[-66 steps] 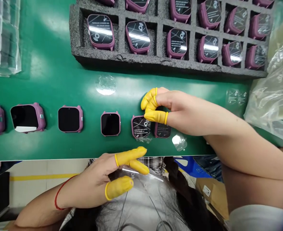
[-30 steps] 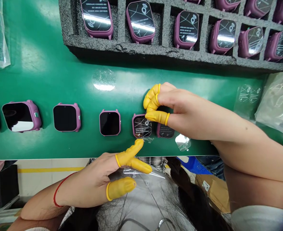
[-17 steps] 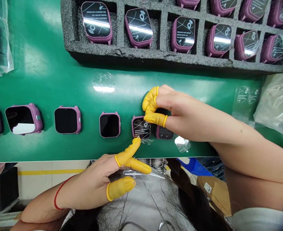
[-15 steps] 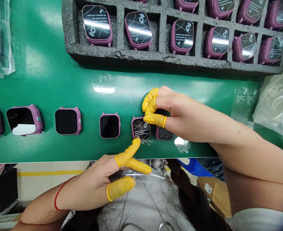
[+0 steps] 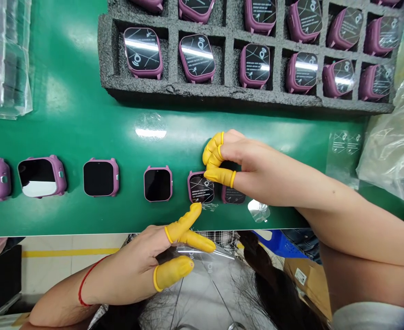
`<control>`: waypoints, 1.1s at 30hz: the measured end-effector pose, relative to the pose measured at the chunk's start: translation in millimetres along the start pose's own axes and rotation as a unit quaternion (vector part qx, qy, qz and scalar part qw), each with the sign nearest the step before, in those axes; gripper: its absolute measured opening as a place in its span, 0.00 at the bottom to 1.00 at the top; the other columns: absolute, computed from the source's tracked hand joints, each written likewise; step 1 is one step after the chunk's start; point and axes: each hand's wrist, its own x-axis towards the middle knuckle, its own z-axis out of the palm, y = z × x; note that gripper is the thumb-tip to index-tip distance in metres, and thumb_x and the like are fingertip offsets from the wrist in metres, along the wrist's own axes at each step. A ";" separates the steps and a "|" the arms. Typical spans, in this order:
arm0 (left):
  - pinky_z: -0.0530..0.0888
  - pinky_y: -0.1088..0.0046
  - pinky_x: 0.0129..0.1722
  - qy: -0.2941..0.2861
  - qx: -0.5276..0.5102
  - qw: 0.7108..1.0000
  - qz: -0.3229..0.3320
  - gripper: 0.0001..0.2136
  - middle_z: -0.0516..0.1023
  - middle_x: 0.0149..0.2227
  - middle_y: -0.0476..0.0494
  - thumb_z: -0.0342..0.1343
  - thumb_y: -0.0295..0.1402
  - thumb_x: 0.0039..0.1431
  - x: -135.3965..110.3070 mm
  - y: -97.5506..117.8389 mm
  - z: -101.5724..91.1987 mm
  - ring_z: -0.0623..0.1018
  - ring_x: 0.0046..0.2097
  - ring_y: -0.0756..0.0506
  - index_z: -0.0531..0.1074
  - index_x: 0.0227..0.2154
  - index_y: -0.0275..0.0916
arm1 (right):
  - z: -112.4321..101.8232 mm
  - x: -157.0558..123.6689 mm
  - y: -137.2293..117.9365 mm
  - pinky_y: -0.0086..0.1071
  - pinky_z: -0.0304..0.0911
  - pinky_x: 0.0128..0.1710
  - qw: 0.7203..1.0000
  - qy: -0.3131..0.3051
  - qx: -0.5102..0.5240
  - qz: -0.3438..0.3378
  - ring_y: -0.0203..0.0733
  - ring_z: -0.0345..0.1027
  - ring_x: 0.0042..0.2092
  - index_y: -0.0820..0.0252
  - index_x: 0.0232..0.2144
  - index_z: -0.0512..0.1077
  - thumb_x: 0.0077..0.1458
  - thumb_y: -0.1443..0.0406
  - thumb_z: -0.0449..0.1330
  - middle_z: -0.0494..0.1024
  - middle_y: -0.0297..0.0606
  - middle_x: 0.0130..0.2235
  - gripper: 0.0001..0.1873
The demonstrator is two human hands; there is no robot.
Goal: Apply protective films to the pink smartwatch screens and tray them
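Note:
My right hand (image 5: 243, 160), with yellow finger cots, comes in from the right and pinches the top edge of a purple watch body (image 5: 201, 188) lying on the green belt (image 5: 85, 123). A second filmed watch body (image 5: 233, 195) lies partly hidden under that hand. My left hand (image 5: 147, 263) is below the belt's near edge. Its index fingertip touches the loose film tab (image 5: 209, 206) at the held watch's lower edge. Its thumb and middle finger hold peeled clear films (image 5: 202, 253).
A grey foam tray (image 5: 174, 89) with several filmed purple watches lies at the back. Several bare-screen watches (image 5: 158, 183) sit in a row to the left. Clear film scraps (image 5: 258, 211), a plastic tray (image 5: 6, 59) at far left and plastic bags (image 5: 390, 146) at right.
My left index finger rose from beside the other fingers up to the film tab of the held watch. My right hand stayed on the watch; the view shifted slightly.

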 end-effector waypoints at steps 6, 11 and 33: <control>0.76 0.74 0.51 0.045 0.009 0.999 0.022 0.30 0.82 0.49 0.54 0.53 0.26 0.66 -8.8 0.7 8.0 0.81 0.48 0.50 0.54 0.65 0.61 | -22.9 -10.5 -16.1 0.36 0.67 0.43 0.990 0.088 0.088 0.068 0.40 0.70 0.41 0.58 0.32 0.73 0.60 0.66 0.59 0.77 0.38 0.39 0.04; 0.76 0.74 0.53 0.162 0.062 0.982 0.071 0.30 0.82 0.49 0.55 0.53 0.21 0.65 -24.5 0.3 17.5 0.81 0.50 0.50 0.60 0.63 0.59 | -31.3 -53.0 -57.9 0.39 0.68 0.47 0.980 0.197 -0.007 0.019 0.43 0.70 0.46 0.56 0.39 0.74 0.63 0.66 0.57 0.77 0.39 0.44 0.05; 0.80 0.58 0.54 0.321 0.009 0.939 0.121 0.07 0.85 0.41 0.50 0.61 0.37 0.62 -74.0 -9.7 23.6 0.83 0.47 0.40 0.80 0.42 0.52 | 113.1 -64.0 -77.4 0.24 0.69 0.30 0.968 0.096 0.231 -0.029 0.32 0.74 0.29 0.62 0.56 0.65 0.68 0.61 0.52 0.80 0.34 0.29 0.18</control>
